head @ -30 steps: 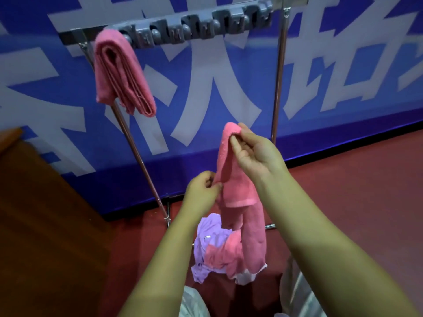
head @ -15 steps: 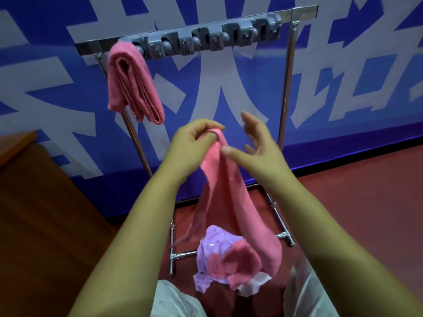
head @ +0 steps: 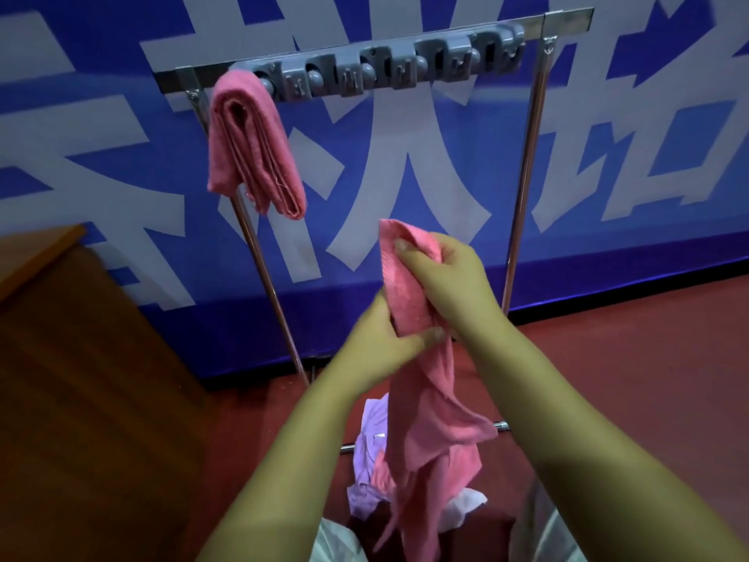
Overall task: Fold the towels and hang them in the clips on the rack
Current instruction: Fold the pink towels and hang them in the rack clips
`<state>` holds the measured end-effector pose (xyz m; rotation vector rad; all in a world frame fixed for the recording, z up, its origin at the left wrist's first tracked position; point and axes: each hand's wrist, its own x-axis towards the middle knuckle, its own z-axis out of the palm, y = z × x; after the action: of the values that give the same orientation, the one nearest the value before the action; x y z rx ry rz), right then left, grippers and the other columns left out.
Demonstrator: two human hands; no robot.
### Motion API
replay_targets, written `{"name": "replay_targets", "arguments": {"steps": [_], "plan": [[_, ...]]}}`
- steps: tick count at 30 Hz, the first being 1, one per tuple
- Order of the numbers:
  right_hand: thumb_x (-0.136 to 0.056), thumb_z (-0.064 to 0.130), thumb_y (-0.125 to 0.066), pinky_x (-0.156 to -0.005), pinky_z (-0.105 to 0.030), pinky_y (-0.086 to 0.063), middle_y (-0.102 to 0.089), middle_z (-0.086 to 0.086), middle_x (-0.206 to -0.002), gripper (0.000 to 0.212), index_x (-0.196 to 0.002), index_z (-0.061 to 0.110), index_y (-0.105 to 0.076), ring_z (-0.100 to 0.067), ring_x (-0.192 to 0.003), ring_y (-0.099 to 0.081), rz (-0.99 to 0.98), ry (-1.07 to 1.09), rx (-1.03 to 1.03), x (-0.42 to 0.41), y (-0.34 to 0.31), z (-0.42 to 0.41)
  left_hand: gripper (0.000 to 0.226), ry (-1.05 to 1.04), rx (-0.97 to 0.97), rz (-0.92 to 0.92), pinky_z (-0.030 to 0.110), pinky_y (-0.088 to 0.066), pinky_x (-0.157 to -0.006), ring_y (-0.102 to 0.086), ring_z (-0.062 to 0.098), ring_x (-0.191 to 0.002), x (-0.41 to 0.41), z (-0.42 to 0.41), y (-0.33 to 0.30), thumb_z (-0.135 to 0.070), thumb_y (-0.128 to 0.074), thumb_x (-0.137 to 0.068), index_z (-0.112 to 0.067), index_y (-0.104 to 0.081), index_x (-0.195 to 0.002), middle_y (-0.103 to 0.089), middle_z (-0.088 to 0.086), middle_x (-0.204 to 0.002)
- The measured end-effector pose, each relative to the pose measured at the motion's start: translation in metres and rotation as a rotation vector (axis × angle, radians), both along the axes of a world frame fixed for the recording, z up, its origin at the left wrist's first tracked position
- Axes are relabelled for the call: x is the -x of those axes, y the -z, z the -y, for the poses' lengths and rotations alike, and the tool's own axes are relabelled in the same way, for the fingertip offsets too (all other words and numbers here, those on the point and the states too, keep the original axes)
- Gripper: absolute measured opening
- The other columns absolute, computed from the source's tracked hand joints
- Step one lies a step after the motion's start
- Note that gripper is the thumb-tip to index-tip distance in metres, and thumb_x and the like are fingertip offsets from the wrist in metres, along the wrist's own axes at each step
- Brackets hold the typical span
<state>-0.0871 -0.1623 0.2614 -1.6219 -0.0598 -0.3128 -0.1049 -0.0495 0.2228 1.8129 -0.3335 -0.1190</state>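
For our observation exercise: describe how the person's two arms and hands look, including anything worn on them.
Both forearms are bare to the frame's edge: no sleeves, gloves, watch, rings or bracelets show. The left hand and right hand have short, unpainted fingernails.

Both hands were on a pink towel [head: 409, 302] in front of the rack [head: 527, 164]. Right hand [head: 450, 281] gripped its upper part, thumb across the top fold; left hand [head: 377, 346] pinched it lower down, thumb on the front. The rest hung loose down to a pile of towels [head: 371, 452] on the red floor [head: 628, 358], lilac, pink and white. A folded pink towel [head: 253, 144] hung at the left end of the grey clip strip [head: 389, 62] on the top bar; other clips held nothing. Blue banner [head: 405, 188] behind, wooden surface [head: 81, 358] at left.
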Motion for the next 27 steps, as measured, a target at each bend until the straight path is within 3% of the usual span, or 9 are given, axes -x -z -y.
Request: {"name": "replay_targets", "arguments": {"steps": [2,4,8,12,14,18,20,24,27], "plan": [[-0.080,0.041,-0.067,-0.057,-0.028,-0.044,-0.055,-0.007,-0.063,0.044,-0.073,-0.001,-0.057,-0.015,-0.060,-0.052,0.046,0.051,0.040,0.002,-0.004,-0.002,0.043,-0.054,-0.086,0.063,0.020,-0.052,-0.082,-0.064,0.005,-0.096,0.005,0.002,0.012,-0.016,-0.075,-0.077,-0.034,-0.050,-0.107,-0.065,-0.013,-0.103],[-0.083,0.040,-0.065,-0.051,-0.023,-0.036,-0.047,-0.006,-0.059,0.046,-0.071,-0.003,-0.053,-0.012,-0.056,-0.043,0.085,0.090,0.088,0.004,-0.005,0.001,0.034,-0.171,-0.120,0.142,0.020,-0.049,-0.075,-0.063,0.007,-0.089,0.006,0.002,0.021,-0.012,-0.069,-0.079,-0.036,-0.052,-0.095,-0.065,-0.004,-0.100],[-0.090,0.039,-0.057,-0.048,-0.022,-0.030,-0.040,0.001,-0.056,0.040,-0.067,0.008,-0.051,-0.008,-0.052,-0.034,0.105,0.151,0.076,0.008,-0.005,0.006,0.009,-0.395,-0.204,0.290,0.019,-0.041,-0.065,-0.054,0.022,-0.074,0.005,-0.005,0.036,-0.008,-0.061,-0.079,-0.009,-0.062,-0.088,-0.058,0.012,-0.088],[-0.092,0.035,-0.052,-0.060,-0.027,-0.037,-0.047,0.000,-0.067,0.026,-0.070,0.022,-0.050,-0.011,-0.062,-0.044,0.050,0.166,-0.066,0.004,-0.009,0.010,0.009,-0.315,-0.235,0.105,0.033,-0.049,-0.067,-0.054,0.016,-0.066,0.003,-0.013,0.053,-0.011,-0.061,-0.080,-0.010,-0.066,-0.087,-0.069,0.013,-0.082],[-0.091,0.034,-0.050,-0.063,-0.031,-0.040,-0.050,-0.001,-0.069,0.023,-0.071,0.021,-0.053,-0.015,-0.065,-0.047,-0.024,0.157,-0.194,0.000,-0.014,0.014,0.017,-0.282,-0.332,0.010,0.032,-0.047,-0.064,-0.051,0.014,-0.066,-0.002,-0.022,0.072,-0.017,-0.059,-0.074,-0.008,-0.067,-0.085,-0.067,0.010,-0.076],[-0.093,0.010,-0.047,-0.062,-0.028,-0.042,-0.054,-0.003,-0.069,0.025,-0.071,0.014,-0.057,-0.013,-0.062,-0.051,-0.134,0.177,-0.532,-0.008,-0.029,0.035,0.010,-0.306,-0.406,-0.146,0.024,-0.040,-0.063,-0.052,0.012,-0.067,-0.012,-0.050,0.104,-0.003,-0.060,-0.081,-0.008,-0.068,-0.085,-0.064,0.003,-0.073],[-0.091,0.006,-0.050,-0.059,-0.028,-0.043,-0.054,-0.005,-0.065,0.023,-0.070,0.012,-0.057,-0.015,-0.058,-0.052,-0.158,0.203,-0.614,-0.012,-0.034,0.050,0.010,-0.364,-0.255,-0.217,0.027,-0.042,-0.067,-0.054,0.016,-0.074,-0.015,-0.066,0.105,-0.004,-0.062,-0.084,-0.011,-0.068,-0.084,-0.066,0.006,-0.079],[-0.091,0.008,-0.049,-0.048,-0.020,-0.047,-0.060,-0.002,-0.050,0.015,-0.079,0.008,-0.058,-0.010,-0.046,-0.057,-0.196,0.189,-0.705,-0.020,-0.033,0.087,0.021,-0.425,0.179,-0.225,0.029,-0.044,-0.066,-0.055,0.018,-0.069,-0.023,-0.092,0.071,0.004,-0.056,-0.086,-0.013,-0.069,-0.082,-0.065,0.003,-0.071],[-0.095,0.011,-0.047,-0.048,-0.020,-0.052,-0.065,0.000,-0.051,0.017,-0.083,0.009,-0.059,-0.010,-0.054,-0.061,-0.253,0.098,-0.650,-0.028,-0.022,0.113,0.020,-0.363,0.427,-0.182,0.022,-0.053,-0.068,-0.063,0.010,-0.070,-0.024,-0.104,0.033,0.003,-0.052,-0.087,-0.009,-0.067,-0.089,-0.070,-0.001,-0.075]]}}
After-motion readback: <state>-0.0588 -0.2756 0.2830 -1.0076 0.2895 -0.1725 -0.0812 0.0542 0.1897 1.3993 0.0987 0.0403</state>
